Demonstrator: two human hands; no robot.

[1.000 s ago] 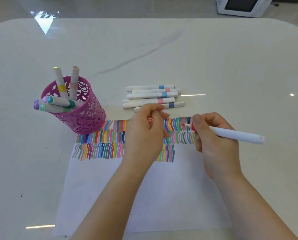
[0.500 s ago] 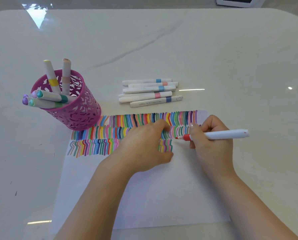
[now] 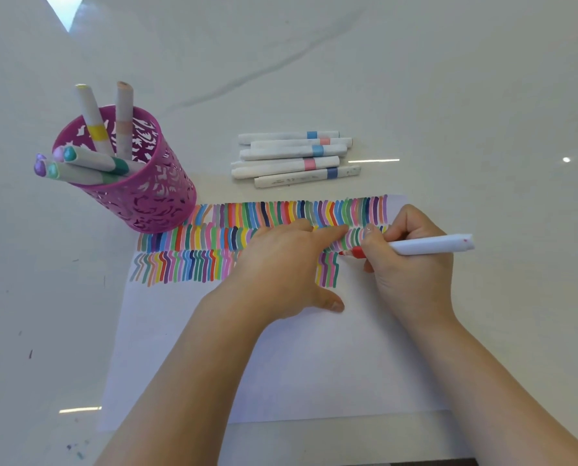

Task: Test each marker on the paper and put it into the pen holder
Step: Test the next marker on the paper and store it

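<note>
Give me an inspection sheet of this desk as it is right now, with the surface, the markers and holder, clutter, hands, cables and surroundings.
Surface: white glossy table with a faint grey vein; small dark specks and ink spots near its left edge.
Job's things: paper carries three rows of coloured strokes at its far end. Pink pen holder stands at the paper's far left corner with several markers inside. Loose markers lie in a pile beyond the paper.
Clutter: nothing seen.
Hands: left hand lies flat on the paper; right hand holds the red marker, uncapped, tip at the third row's end.
Cables: nothing seen.
Surroundings: only table and window glare in view.
</note>
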